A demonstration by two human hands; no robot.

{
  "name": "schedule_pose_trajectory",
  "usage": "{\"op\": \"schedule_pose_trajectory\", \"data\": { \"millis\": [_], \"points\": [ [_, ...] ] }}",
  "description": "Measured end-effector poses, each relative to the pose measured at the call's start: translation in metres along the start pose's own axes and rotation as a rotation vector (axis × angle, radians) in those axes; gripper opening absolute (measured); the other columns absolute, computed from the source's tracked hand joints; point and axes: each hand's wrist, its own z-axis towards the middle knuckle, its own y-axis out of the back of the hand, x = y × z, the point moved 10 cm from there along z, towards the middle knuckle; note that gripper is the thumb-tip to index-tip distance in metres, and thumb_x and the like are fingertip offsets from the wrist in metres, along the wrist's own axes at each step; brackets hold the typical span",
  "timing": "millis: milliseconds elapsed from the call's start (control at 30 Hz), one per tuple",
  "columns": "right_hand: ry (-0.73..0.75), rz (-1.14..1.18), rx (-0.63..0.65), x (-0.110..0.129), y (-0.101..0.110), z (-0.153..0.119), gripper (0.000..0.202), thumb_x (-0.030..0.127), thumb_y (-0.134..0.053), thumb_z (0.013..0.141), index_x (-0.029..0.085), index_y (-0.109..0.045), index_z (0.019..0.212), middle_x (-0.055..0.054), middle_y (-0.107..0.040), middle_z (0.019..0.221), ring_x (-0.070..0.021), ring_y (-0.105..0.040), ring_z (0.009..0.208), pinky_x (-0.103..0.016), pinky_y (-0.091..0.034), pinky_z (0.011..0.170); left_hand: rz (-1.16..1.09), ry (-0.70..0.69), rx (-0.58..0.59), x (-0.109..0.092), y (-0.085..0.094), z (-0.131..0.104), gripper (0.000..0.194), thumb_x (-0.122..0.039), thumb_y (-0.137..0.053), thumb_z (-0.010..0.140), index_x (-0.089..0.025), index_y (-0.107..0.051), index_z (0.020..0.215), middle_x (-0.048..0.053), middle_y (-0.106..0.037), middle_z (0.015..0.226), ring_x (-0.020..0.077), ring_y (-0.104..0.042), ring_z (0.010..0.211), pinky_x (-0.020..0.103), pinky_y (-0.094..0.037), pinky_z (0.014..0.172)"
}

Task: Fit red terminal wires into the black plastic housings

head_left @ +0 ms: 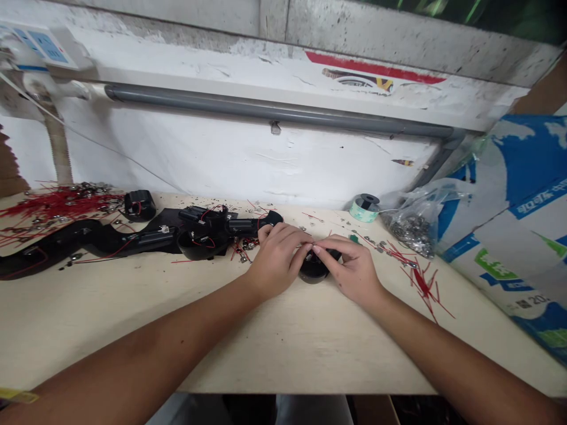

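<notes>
Above a round black plastic housing (313,273) on the table, my left hand (280,255) and my right hand (352,262) meet fingertip to fingertip. Both are closed in a pinch, and whatever small piece sits between the fingers is too small to name. The housing's inside is mostly covered by my hands. Just left of my left hand lie more black plastic housings (199,248) with red wires and small metal parts in them. Short red wires and small metal pieces (241,252) are scattered close by.
A heap of red wires (57,203) lies at the far left. At the right stand a tape roll (364,209), a plastic bag of metal parts (411,230) and a large blue-and-white box (509,236). Loose red wires (426,286) spread near it. A grey pipe (266,112) runs along the wall.
</notes>
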Motion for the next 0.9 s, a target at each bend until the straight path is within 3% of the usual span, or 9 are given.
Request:
{"op": "schedule_pose_trajectory", "data": {
  "millis": [433, 900],
  "points": [
    [0.014, -0.078, 0.055, 0.0084, -0.0042, -0.0015, 0.012, 0.026, -0.064, 0.091, 0.023, -0.075, 0.086, -0.003, -0.068, 0.077, -0.0187, -0.061, 0.072, -0.034, -0.049, 0.067, -0.107, 0.017, 0.04, 0.0021, -0.0038, -0.0009, 0.014, -0.021, -0.05, 0.097, -0.022, -0.065, 0.096, 0.003, -0.075, 0.097, 0.02, -0.064, 0.094, 0.04, -0.034, 0.091],
    [-0.007, -0.054, 0.065, 0.006, -0.0067, -0.003, 0.012, 0.026, -0.065, 0.091, 0.023, -0.075, 0.086, -0.004, -0.071, 0.082, -0.02, -0.064, 0.077, -0.035, -0.05, 0.07, -0.202, 0.037, 0.045, 0.0056, -0.0064, 0.0011, 0.014, -0.016, -0.053, 0.095, -0.02, -0.066, 0.09, 0.003, -0.075, 0.093, 0.0199, -0.066, 0.092, 0.04, -0.039, 0.09]
  ]
}}
